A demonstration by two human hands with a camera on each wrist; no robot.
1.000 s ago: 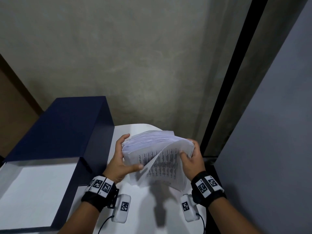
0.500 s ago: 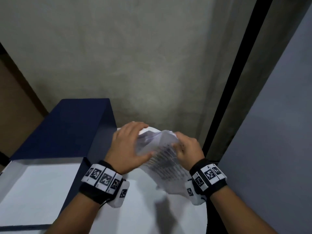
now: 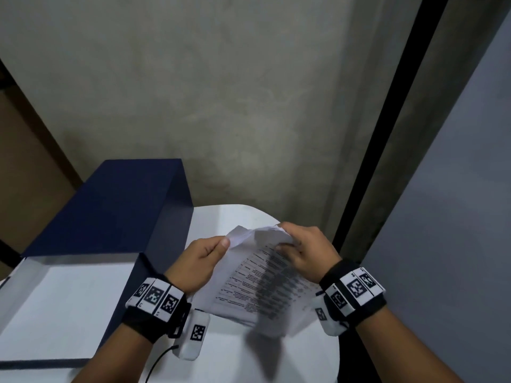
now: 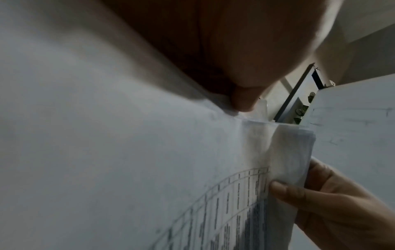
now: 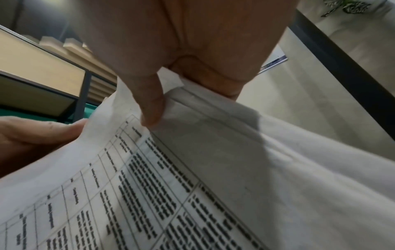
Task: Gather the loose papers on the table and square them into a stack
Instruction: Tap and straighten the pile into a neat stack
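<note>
Above white table [image 3: 235, 352], left hand [image 3: 197, 262] and right hand [image 3: 305, 251] both clamped on papers [image 3: 260, 286].

Dark blue rectangular box [image 3: 110, 211] blocks the left side of the white round-ended table [image 3: 226, 352]; table's near surface lies bare.

The papers [image 3: 260, 283] between the hands were white, printed with a black grid of table lines and dense rows of dark text. The table [image 3: 237, 352] below them was white. Left of the left hand [image 3: 197, 262] stood a navy-blue box [image 3: 110, 205].
</note>
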